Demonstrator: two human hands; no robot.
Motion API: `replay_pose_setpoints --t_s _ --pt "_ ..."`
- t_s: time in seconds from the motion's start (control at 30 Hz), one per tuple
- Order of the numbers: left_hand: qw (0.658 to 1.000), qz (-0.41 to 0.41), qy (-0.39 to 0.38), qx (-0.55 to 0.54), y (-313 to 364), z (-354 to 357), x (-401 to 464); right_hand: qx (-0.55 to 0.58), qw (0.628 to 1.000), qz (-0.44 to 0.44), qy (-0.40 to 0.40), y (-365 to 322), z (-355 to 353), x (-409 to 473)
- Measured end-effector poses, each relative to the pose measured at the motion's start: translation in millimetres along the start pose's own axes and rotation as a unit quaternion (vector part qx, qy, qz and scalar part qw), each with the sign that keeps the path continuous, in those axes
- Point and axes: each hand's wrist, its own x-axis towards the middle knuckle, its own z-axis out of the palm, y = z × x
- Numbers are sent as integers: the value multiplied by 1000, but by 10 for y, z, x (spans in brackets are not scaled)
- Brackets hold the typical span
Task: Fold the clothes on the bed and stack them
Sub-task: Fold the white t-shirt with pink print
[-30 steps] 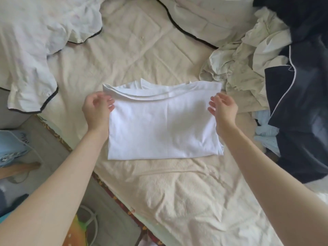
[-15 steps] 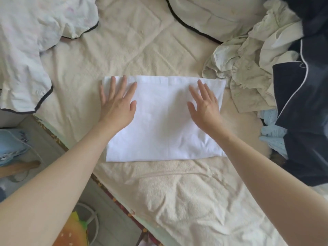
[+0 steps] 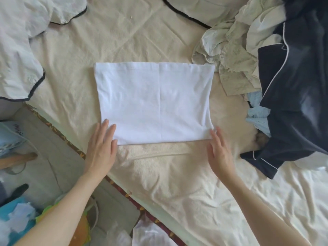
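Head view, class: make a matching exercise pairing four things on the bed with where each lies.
Things:
1. folded white cotton shirt
2. dark navy garment with white piping
3. left hand
4. white garment with black trim

Places:
A. far left of the bed
B. centre of the bed
C. right edge
D. shirt's near left corner

Pairs: 1-B, 2-C, 3-D, 4-A

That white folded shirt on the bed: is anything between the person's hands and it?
Nothing visible. The white folded shirt lies flat on the bed. The left hand touches its near left corner, and the right hand sits at its near right corner. The pile of unfolded clothes lies off to the right.
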Motion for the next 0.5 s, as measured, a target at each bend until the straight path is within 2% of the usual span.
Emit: replay_pose_setpoints --t_s 0.07,0.17,0.23,0.27,0.33,0.43,0.5 --pt "986 -104 54 -119 25 -27 20 93 988 114 45 -53 -51 67" --pt "909 -300 81 -278 78 -27 89 197 946 255 25 -112 -85 223" --pt "851 -379 82 -355 94 -31 133 292 905 309 -6 -127 -103 321" --pt "823 -403 84 -391 89 -39 151 341 877 338 -14 -137 -121 364" --pt "793 -422 88 -430 63 -67 165 392 838 380 -16 -146 -142 423" --pt "749 -429 85 -498 38 -116 119 435 801 412 2 -154 -152 408" --pt "744 -427 79 -507 45 -144 24 442 794 417 9 -172 -166 315"
